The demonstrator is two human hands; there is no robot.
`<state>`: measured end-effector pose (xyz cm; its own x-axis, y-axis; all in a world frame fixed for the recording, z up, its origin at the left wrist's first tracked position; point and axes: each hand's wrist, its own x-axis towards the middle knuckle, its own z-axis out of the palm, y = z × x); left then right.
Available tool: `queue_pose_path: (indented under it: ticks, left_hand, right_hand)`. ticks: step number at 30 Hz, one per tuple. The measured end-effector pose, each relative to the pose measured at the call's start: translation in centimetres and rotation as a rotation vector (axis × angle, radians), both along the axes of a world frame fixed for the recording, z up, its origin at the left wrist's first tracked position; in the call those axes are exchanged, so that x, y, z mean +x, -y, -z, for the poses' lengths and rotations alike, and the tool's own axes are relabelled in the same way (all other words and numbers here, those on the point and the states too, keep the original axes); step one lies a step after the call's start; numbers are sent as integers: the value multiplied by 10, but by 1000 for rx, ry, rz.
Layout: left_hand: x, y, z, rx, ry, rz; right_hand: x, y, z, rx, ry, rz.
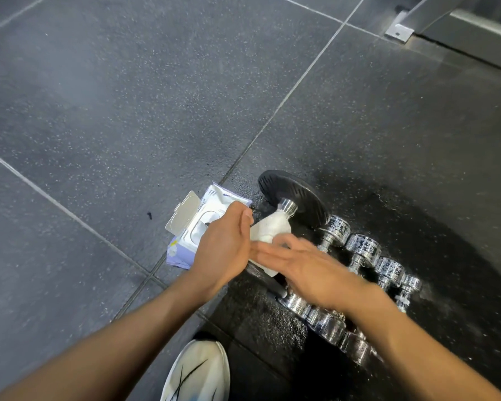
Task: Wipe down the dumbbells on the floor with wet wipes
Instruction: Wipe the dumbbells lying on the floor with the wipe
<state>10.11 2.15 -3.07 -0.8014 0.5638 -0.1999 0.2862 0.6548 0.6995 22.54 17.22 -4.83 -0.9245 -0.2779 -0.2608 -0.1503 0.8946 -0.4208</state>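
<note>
Dumbbells [362, 250] lie in a chrome row on the dark rubber floor [99, 111], at the lower right, next to a bigger black-plated dumbbell [295, 198]. A white wet wipe [272, 230] drapes over the bigger one's handle. The right grip [310, 267] (blurred) rests straight-fingered on the wipe. The left grip [223, 247] meets the wipe's edge, but whether it grasps it cannot be told. The open wipes pack [194, 224] sits just left of the wipe, and a white shoe [197, 371] is below.
</note>
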Motion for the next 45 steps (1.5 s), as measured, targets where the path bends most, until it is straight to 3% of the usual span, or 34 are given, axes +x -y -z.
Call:
queue_pose_path:
  ticks: [2,5,10,15,17,21,24,27,32,39,43,45]
  left_hand:
    - [-1,0,0,-8,2,16]
    - [-2,0,0,-15,9,10]
    - [-2,0,5,-11,21,-15]
    - [-2,1,3,-21,27,-14]
    - [-3,1,3,-26,29,-15]
    - [-3,0,4,-24,28,-11]
    - [-3,-1,4,-33,26,-1]
    - [-3,-1,4,-44,17,-4]
    - [-4,-1,7,-27,18,-8]
    - [-1,1,6,-20,-11,5]
    - [-2,0,6,-28,3,-9]
    - [-2,0,6,-31,-2,-6]
  right_hand:
    - [-10,-13,0,249,-140,-17]
    - [-20,-7,2,526,-126,-56]
    - [-26,-10,6,361,-174,-391]
    - [-65,-28,-7,756,-49,-409]
    - [-64,-20,-12,684,-26,-430]
    - [-54,-10,-11,303,53,-490]
    - [-72,-31,-17,425,170,-375]
    - [-76,-29,-15,560,70,-309]
    - [-46,2,12,288,-195,-393]
    - [-58,-14,34,481,-274,-71]
    - [-37,13,31,247,-311,-237]
    - [-51,-2,28,295,-287,-263]
